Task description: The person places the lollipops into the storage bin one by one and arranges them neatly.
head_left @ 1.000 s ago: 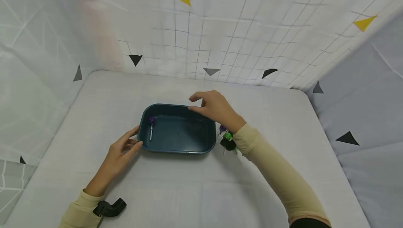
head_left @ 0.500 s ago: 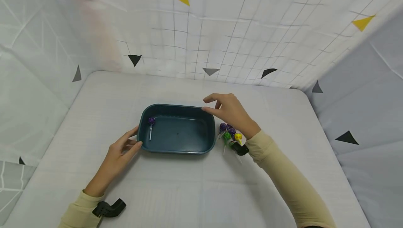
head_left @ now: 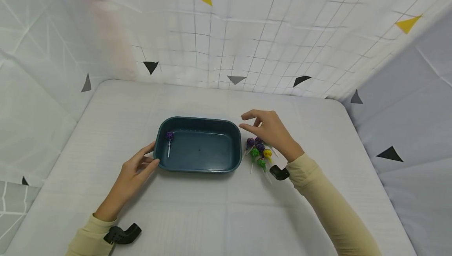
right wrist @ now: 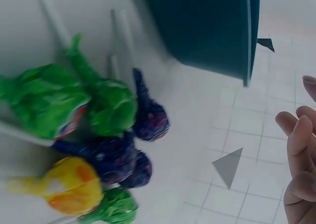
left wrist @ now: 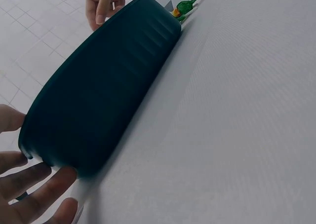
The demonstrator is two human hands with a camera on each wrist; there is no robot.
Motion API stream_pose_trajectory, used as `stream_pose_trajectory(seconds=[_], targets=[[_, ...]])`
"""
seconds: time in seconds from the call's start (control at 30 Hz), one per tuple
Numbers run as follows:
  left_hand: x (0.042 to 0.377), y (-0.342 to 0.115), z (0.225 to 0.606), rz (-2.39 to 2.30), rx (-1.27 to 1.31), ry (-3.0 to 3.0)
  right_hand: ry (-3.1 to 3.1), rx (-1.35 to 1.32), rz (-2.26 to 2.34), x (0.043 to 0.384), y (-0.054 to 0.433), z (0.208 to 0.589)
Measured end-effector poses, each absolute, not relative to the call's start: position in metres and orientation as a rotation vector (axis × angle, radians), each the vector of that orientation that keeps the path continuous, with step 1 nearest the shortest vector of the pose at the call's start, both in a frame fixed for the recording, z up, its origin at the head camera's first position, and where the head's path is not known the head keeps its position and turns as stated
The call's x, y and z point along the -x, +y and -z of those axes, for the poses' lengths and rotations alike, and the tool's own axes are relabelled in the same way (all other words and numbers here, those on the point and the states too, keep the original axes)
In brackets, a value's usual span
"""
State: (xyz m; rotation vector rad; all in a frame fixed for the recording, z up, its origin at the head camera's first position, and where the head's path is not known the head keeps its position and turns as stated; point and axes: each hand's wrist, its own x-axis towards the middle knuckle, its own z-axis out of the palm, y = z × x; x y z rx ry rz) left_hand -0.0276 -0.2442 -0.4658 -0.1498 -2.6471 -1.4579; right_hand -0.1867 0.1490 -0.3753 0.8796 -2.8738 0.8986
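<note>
A dark teal plastic tray (head_left: 199, 171) stands on the white table. One purple-wrapped lollipop (head_left: 170, 136) lies inside, at its left end. Against that end rest the fairly straight fingers of my left hand (head_left: 130, 177), thumb at the near corner. Past the tray's right end hovers my right hand (head_left: 273, 132), thumb and forefinger apart and nothing between them. Just below it on the table is a loose cluster of lollipops: purple lollipops (head_left: 250, 142), green lollipops (right wrist: 52, 101) and a yellow lollipop (right wrist: 74, 185). My right hand partly hides the cluster's far side in the head view.
White cloth (head_left: 197, 220) covers the table. Behind it rises a pale sheet (head_left: 247, 32) with grid lines and coloured triangles, and grey-white sheets (head_left: 416, 130) flank the sides. A black wrist camera (head_left: 279, 172) sits on my right wrist, close to the lollipop cluster.
My right hand has moved right and slightly nearer, from over the tray to beyond its right end, uncovering more of the lollipop cluster. My left hand and the tray stay put.
</note>
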Motion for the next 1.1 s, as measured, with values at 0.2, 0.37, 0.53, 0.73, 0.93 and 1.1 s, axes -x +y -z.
stream_pose_trajectory(seconds=[0.2, 0.37, 0.53, 0.73, 0.93, 1.1], targets=[[0.029, -0.245, 0.466, 1.452, 0.147, -2.646, -2.932, -0.837, -0.876, 0.186, 0.16, 0.384], [0.029, -0.245, 0.468, 1.457, 0.152, -2.644, -2.979, -0.787, -0.854, 0.184, 0.17, 0.393], [0.029, -0.246, 0.468, 1.467, 0.147, -2.645, -3.011, -0.754, -0.873, 0.183, 0.178, 0.401], [0.029, -0.245, 0.468, 1.475, 0.148, -2.635, -3.076, -0.716, -0.885, 0.181, 0.186, 0.413], [0.029, -0.245, 0.468, 1.468, 0.144, -2.634, -3.147, -0.701, -0.889, 0.18, 0.187, 0.422], [0.03, -0.245, 0.469, 1.472, 0.144, -2.639, -3.188, -0.694, -0.864, 0.18, 0.185, 0.427]])
